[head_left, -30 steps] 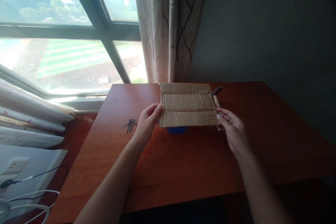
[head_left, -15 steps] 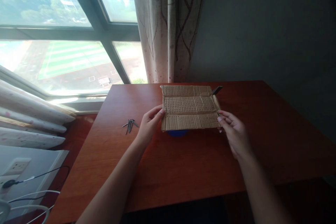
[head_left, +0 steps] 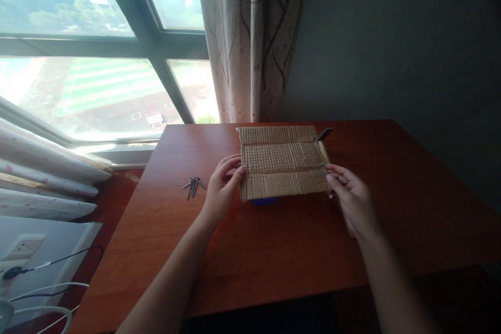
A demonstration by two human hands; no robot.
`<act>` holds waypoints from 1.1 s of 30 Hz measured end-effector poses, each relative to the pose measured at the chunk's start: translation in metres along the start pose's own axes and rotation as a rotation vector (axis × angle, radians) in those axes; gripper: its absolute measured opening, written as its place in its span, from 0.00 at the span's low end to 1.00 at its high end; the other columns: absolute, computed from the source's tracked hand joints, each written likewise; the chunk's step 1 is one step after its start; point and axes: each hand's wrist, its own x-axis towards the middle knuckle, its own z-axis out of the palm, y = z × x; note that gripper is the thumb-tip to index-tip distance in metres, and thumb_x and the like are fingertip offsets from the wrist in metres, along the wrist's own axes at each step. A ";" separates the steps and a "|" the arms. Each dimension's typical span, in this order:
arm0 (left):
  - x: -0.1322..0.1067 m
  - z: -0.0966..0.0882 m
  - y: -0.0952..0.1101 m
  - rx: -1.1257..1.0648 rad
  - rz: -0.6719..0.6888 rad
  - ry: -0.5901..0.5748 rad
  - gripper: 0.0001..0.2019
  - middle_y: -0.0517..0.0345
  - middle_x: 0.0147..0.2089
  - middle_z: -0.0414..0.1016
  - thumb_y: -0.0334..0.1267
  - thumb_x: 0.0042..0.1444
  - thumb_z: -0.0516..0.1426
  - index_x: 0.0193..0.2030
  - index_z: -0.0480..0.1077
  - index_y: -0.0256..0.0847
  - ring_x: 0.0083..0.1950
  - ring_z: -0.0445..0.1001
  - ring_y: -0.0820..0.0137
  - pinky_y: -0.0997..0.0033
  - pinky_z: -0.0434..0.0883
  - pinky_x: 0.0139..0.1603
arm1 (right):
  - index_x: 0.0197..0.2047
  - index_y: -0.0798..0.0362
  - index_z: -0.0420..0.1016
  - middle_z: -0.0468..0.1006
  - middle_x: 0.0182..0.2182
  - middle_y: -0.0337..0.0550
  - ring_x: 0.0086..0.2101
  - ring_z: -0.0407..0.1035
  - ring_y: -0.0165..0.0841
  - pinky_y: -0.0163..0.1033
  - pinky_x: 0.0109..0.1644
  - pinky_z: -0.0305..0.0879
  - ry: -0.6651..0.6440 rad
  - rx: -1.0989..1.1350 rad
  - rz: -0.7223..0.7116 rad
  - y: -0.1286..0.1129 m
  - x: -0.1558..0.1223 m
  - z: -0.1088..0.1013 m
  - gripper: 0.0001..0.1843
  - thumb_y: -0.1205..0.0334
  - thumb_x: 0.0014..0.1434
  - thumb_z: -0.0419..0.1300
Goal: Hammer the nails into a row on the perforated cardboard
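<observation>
A creased piece of brown cardboard (head_left: 284, 162), pierced with rows of small holes over its far and middle panels, is held up by its two sides. My left hand (head_left: 224, 185) pinches the left edge, thumb on top. At the right edge, my right hand (head_left: 351, 193) grips the cardboard between thumb and fingers. Part of a blue object (head_left: 263, 201) shows under the near edge; the cardboard covers most of it. Behind the far right corner, the dark end of a tool (head_left: 325, 133) sticks out, with a pale wooden-looking part beside it.
Several dark nails (head_left: 193, 187) lie in a small pile on the brown wooden table (head_left: 235, 266), left of my left hand. A window (head_left: 97, 88) and a patterned curtain (head_left: 254, 36) stand behind the table. Cables and a wall socket (head_left: 25, 246) are at lower left.
The cardboard has tilted slightly, its near edge a little closer to me. Both hands keep their hold and have shifted only slightly.
</observation>
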 end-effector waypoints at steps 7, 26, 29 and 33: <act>-0.003 0.002 -0.004 0.025 -0.019 0.013 0.15 0.48 0.57 0.74 0.45 0.58 0.63 0.49 0.77 0.40 0.54 0.73 0.63 0.69 0.73 0.50 | 0.49 0.48 0.79 0.76 0.35 0.40 0.32 0.67 0.31 0.35 0.31 0.66 0.003 0.020 -0.011 0.007 0.004 -0.004 0.19 0.53 0.55 0.70; -0.005 0.003 -0.014 0.024 -0.108 0.012 0.22 0.48 0.51 0.77 0.48 0.58 0.63 0.57 0.74 0.42 0.51 0.75 0.63 0.69 0.73 0.48 | 0.48 0.48 0.79 0.76 0.34 0.40 0.32 0.67 0.31 0.35 0.31 0.66 0.007 -0.020 -0.006 0.004 0.004 -0.005 0.18 0.52 0.55 0.69; -0.005 0.005 -0.014 0.016 -0.092 0.016 0.23 0.48 0.53 0.77 0.48 0.58 0.64 0.58 0.73 0.42 0.54 0.74 0.62 0.69 0.72 0.48 | 0.49 0.49 0.79 0.76 0.34 0.40 0.31 0.66 0.30 0.34 0.31 0.65 0.006 -0.025 -0.005 0.004 0.005 -0.004 0.19 0.53 0.55 0.69; -0.004 0.005 -0.015 0.011 -0.064 0.009 0.25 0.47 0.59 0.75 0.47 0.59 0.63 0.61 0.69 0.41 0.58 0.73 0.62 0.68 0.72 0.51 | 0.49 0.50 0.79 0.76 0.34 0.40 0.31 0.67 0.30 0.33 0.31 0.66 0.009 -0.038 -0.017 0.005 0.006 -0.004 0.20 0.52 0.55 0.69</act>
